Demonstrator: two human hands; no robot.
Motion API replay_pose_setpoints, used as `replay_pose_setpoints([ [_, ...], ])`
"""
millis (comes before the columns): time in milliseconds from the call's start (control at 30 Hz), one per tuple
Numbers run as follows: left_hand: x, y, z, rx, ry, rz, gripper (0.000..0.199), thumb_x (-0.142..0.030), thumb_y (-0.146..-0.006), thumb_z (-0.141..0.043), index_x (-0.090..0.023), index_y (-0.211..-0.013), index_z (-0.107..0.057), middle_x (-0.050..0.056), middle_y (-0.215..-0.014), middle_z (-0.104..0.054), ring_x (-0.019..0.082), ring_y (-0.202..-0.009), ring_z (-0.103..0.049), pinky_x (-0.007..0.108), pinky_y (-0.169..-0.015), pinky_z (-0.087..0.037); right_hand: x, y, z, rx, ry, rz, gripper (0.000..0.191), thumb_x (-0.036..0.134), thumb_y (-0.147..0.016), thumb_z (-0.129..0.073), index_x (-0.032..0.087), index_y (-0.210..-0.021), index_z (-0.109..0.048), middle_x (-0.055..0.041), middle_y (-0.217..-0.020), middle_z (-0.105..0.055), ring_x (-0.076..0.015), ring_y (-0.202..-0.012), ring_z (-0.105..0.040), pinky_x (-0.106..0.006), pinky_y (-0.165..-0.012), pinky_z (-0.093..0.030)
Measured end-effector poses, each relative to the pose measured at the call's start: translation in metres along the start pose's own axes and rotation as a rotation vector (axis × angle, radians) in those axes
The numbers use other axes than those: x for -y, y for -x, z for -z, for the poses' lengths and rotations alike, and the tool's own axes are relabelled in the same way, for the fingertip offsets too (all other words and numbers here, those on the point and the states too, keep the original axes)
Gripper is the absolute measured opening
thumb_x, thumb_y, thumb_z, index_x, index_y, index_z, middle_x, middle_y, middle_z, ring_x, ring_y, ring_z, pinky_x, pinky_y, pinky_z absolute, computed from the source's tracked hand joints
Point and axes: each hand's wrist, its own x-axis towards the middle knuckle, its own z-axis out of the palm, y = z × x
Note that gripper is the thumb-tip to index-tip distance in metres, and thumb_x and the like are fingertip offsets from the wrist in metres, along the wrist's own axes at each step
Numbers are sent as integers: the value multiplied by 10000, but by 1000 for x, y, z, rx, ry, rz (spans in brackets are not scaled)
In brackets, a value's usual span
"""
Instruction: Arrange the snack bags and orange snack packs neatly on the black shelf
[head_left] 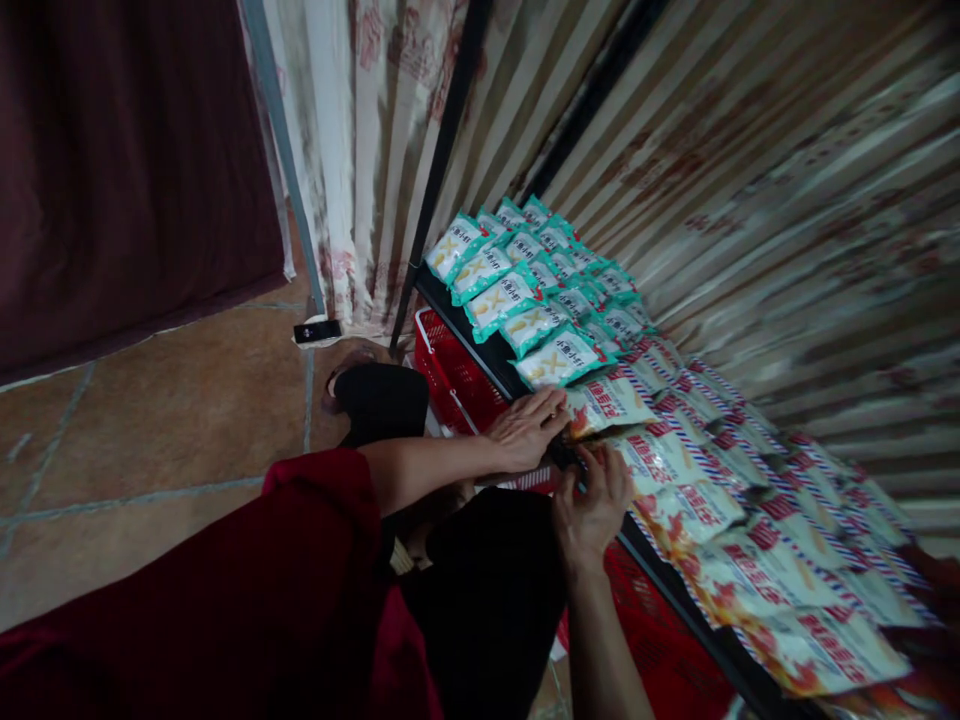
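My left hand (529,430) reaches in with its fingers stretched out and close together. Its fingertips rest at the near end of a white and orange snack bag (609,400) with red lettering. My right hand (594,495) is beside it, lower in the view, with curled fingers at the shelf's front edge. A small dark patch with a bluish spot shows at its fingertips; what it holds there I cannot make out. Another such snack bag (652,460) lies just past its fingers.
Rows of green and white snack bags (501,300) lie on the black shelf (499,360). More white, red-lettered bags (750,570) fill its right part. A red basket (457,375) with a white handle stands below. Curtains (750,150) hang behind; a dark box (316,331) lies on the tiles.
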Motion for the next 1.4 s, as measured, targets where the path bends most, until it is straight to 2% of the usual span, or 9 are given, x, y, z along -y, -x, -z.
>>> replay_pose_setpoints([
  [200,-35,3,-22,-48,-43,-20,492,-189,-845,-401,-82,-1325,-376,167,-1487,-248,265,-1401,-105,432,-1102,-219,-16,18,24,-22,-16,22,292,234,-821,-451,152,-1047,-617,-155,-1282,-514,-299,-1231,-429,-530,-993,-351],
  [400,-65,4,-36,0,-84,7,493,-230,-867,-368,-39,-1321,-359,183,-1435,-352,247,-1390,-162,424,-1121,-182,-35,36,48,-18,-10,12,325,228,-827,-444,137,-1102,-593,-167,-1294,-503,-302,-1233,-429,-531,-995,-357],
  [600,-80,3,-47,22,-69,142,594,-216,-787,-472,-33,-1336,-336,222,-1496,-174,295,-1399,-74,460,-1088,-253,-57,54,60,-4,-18,-6,358,230,-829,-432,124,-1150,-551,-178,-1318,-471,-303,-1251,-401,-535,-1001,-344],
  [800,-87,0,-51,87,-97,191,633,-184,-770,-479,-37,-1359,-303,202,-1491,-216,301,-1393,-108,433,-1067,-297,-68,63,61,35,-96,-3,365,222,-826,-434,126,-1161,-546,-175,-1313,-476,-286,-1219,-446,-526,-987,-381],
  [900,-90,0,-49,57,-103,191,649,-178,-758,-493,-26,-1358,-300,215,-1487,-214,313,-1391,-106,426,-1063,-302,-69,61,61,37,-119,-4,393,219,-821,-439,124,-1191,-532,-178,-1326,-464,-287,-1232,-439,-518,-991,-385],
  [1000,-96,1,-47,-18,-96,120,619,-166,-777,-470,-30,-1358,-305,230,-1484,-207,308,-1394,-96,435,-1073,-284,-68,57,58,27,-128,-20,430,225,-826,-438,122,-1239,-498,-183,-1343,-447,-291,-1260,-412,-520,-1000,-377],
  [1100,-102,0,-47,-47,-79,7,560,-180,-823,-424,-77,-1363,-319,195,-1490,-223,280,-1398,-103,436,-1081,-274,-67,52,53,24,-145,-27,462,242,-839,-426,110,-1281,-457,-193,-1353,-438,-290,-1279,-390,-516,-1014,-365],
  [1267,-99,-5,-53,-4,-71,-21,543,-218,-832,-446,-71,-1347,-349,182,-1486,-240,285,-1396,-110,421,-1074,-294,-66,48,42,78,-150,-64,517,272,-841,-422,101,-1328,-413,-197,-1385,-403,-298,-1302,-363,-509,-1027,-353],
  [1400,-91,-5,-50,43,-61,-29,568,-212,-822,-468,-88,-1359,-329,179,-1490,-231,283,-1392,-135,410,-1060,-314,-64,46,33,99,-158,-80,526,273,-830,-418,101,-1327,-424,-189,-1381,-418,-291,-1289,-387,-485,-1014,-378],
])
